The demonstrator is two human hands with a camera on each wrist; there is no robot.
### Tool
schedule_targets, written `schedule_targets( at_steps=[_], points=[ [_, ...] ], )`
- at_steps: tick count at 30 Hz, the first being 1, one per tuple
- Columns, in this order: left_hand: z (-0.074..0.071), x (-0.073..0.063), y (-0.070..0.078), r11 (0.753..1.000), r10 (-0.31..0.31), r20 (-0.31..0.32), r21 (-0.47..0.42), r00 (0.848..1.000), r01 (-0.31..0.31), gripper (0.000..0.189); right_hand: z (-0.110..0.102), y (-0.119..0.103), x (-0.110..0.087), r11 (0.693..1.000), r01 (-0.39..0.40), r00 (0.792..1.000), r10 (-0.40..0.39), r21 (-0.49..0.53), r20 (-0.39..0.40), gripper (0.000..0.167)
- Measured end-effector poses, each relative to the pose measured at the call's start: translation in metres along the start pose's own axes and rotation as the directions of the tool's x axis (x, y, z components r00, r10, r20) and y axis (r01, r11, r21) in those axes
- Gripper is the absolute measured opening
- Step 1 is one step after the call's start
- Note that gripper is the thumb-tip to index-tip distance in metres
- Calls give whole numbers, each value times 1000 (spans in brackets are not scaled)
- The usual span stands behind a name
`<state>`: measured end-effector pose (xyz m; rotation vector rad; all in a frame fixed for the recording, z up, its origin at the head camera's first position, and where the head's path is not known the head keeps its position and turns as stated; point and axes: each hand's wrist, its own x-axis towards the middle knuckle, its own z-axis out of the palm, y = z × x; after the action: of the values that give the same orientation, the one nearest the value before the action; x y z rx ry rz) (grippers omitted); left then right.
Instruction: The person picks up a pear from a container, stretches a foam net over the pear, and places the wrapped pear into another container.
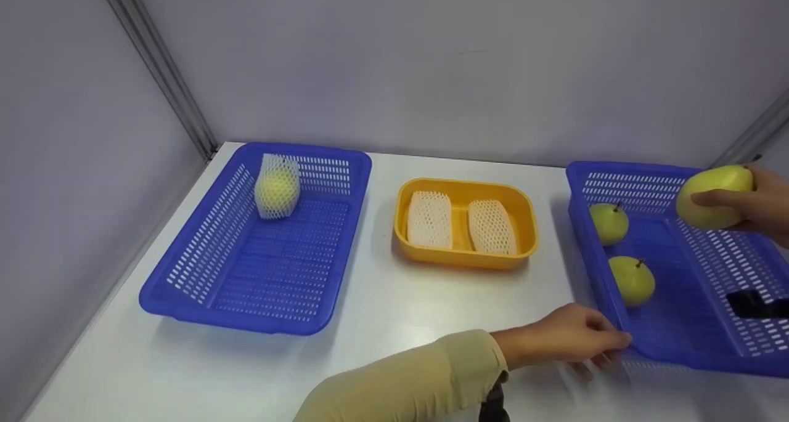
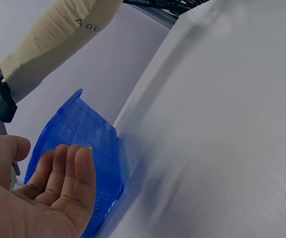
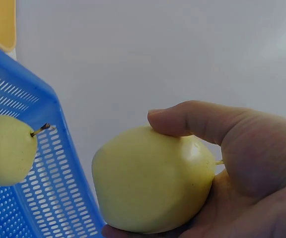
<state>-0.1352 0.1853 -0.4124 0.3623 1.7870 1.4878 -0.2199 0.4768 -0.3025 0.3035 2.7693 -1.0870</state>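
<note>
My right hand (image 1: pixel 767 203) grips a yellow-green pear (image 1: pixel 709 200) above the right blue basket (image 1: pixel 690 363). In the right wrist view the thumb presses on top of the held pear (image 3: pixel 153 181) and the fingers are under it. Two more pears, one farther back (image 1: pixel 609 223) and one nearer (image 1: pixel 632 280), lie along that basket's left side. At the basket's near left corner is my left hand (image 1: pixel 570 336), its fingertips right at the rim. The left wrist view shows this hand's palm bare, with loosely bent fingers (image 2: pixel 68 173) and the thumb apart.
A second blue basket (image 1: pixel 246 320) on the left holds one pear in a white foam net (image 1: pixel 277 188). Between the baskets stands a yellow tub (image 1: pixel 465 259) with two white foam nets, one left (image 1: pixel 429 219) and one right (image 1: pixel 492 227). Walls enclose the white table (image 1: pixel 382 299).
</note>
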Motion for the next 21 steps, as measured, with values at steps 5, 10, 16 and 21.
schedule_targets(
  at_steps=[5, 10, 16, 21],
  points=[
    [-28, -5, 3, 997, 74, -23, -8, 997, -74, 15, 5, -11, -14, 999, 30, 999, -30, -13, -22, 79],
    [-56, -14, 9, 976, 202, -91, -60, 975, -207, 13, 12, -25, -28, 993, 108, 993, -107, 35, -47, 65],
    [-81, -21, 18, 928, 349, -278, -31, 895, -372, 30, 28, -40, -49, 982, 188, 982, -188, 17, -29, 67],
    [-93, -28, 27, 894, 421, -397, 28, 815, -448, 45, 48, -61, -66, 977, 215, 976, -214, -13, 46, 75]
  ],
)
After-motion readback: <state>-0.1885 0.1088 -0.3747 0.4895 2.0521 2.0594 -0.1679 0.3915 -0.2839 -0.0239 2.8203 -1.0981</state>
